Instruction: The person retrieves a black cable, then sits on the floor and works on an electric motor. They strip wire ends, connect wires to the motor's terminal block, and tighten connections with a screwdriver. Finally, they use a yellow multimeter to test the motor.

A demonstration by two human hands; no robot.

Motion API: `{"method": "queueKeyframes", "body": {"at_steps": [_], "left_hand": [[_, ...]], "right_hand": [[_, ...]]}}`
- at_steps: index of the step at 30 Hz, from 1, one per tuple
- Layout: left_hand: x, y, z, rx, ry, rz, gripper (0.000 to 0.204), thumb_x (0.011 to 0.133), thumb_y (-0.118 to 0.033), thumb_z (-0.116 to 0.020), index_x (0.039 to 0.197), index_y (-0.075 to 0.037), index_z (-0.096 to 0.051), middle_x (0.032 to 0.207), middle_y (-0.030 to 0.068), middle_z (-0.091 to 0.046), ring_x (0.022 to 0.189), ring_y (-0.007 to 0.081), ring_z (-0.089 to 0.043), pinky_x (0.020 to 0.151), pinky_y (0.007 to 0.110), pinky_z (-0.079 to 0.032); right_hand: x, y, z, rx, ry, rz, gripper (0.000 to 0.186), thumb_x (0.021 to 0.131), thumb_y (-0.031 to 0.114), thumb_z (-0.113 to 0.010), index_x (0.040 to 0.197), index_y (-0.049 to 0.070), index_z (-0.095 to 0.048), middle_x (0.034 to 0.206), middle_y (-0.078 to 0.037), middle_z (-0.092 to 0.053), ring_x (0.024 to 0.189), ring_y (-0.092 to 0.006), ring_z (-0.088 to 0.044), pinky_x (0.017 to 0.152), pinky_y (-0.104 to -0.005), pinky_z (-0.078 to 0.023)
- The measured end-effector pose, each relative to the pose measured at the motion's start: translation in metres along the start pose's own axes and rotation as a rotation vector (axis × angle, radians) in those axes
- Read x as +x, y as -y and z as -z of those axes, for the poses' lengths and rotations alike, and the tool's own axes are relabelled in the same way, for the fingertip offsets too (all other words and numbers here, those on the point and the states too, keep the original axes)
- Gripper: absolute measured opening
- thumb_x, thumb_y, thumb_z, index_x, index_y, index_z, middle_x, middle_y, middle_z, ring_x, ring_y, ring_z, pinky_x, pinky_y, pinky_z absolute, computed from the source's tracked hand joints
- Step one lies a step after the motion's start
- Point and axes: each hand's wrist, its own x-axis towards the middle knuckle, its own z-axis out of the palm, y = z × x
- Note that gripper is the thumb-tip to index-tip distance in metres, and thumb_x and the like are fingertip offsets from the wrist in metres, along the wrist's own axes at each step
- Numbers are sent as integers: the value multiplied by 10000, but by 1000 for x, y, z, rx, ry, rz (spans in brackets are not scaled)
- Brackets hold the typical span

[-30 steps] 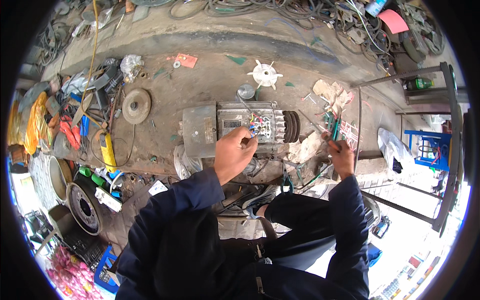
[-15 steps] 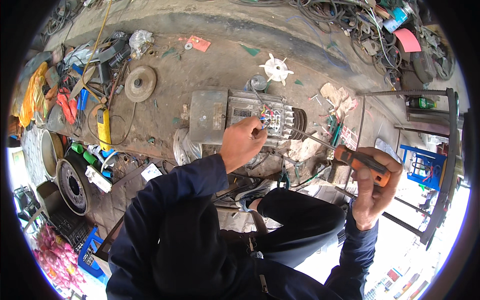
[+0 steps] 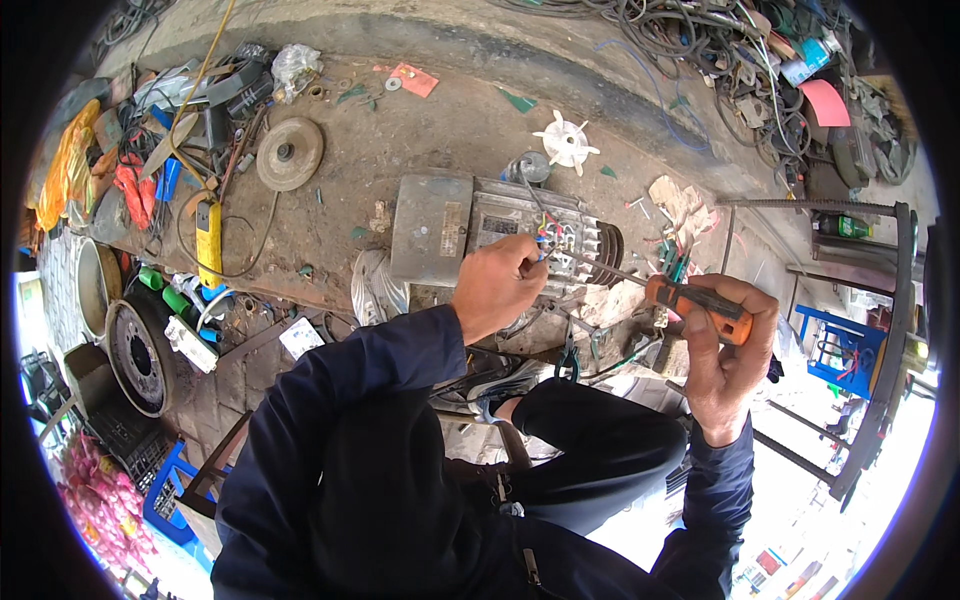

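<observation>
Dusty concrete floor (image 3: 480, 110): left hand (image 3: 497, 288) pinches motor (image 3: 500, 240) wires. Right hand (image 3: 722, 350) has lifted, now gripping an orange screwdriver (image 3: 700, 298), blade reaching the terminals

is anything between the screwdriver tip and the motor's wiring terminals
Only the person's own left hand, which rests on the motor with fingers at the coloured wires. The screwdriver in the right hand points its shaft there; nothing else visibly blocks it.
</observation>
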Motion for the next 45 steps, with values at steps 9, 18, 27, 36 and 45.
{"method": "queueKeyframes", "body": {"at_steps": [9,18,27,36,45], "left_hand": [[0,1,0,12,-13,-26,165,851,-86,-737,818,-31,-585,783,122,-664,682,309,-685,590,406,-528],[0,1,0,26,-1,-7,162,851,-91,-732,817,-37,-584,789,119,-666,685,312,-686,591,412,-529],[0,5,-2,46,-31,-61,179,858,-78,-740,797,-21,-582,755,124,-655,643,275,-674,566,381,-512],[-1,7,-1,61,-24,-68,158,860,-72,-750,829,-15,-606,767,115,-676,660,243,-714,583,336,-544],[-1,9,-4,50,-57,-91,168,861,-63,-747,810,-12,-595,759,111,-672,646,223,-707,573,334,-538]], "right_hand": [[6,5,-5,-11,-21,-11,262,980,7,-660,1192,-19,-509,1081,-142,-704,978,-168,-703,915,-298,-529],[20,11,-8,-63,-123,-214,217,1012,94,-655,1160,-4,-529,925,-112,-721,740,-103,-653,625,-234,-518],[39,-3,-8,-18,-182,-272,264,998,146,-711,1131,-3,-539,831,-88,-704,587,-88,-606,522,-228,-473],[31,43,-4,-437,117,-38,251,951,122,-770,1034,8,-563,879,-158,-774,680,-127,-710,598,-255,-543],[34,46,13,-406,436,123,222,897,-40,-724,1086,9,-617,1012,-164,-684,816,-226,-750,676,-310,-570]]}}
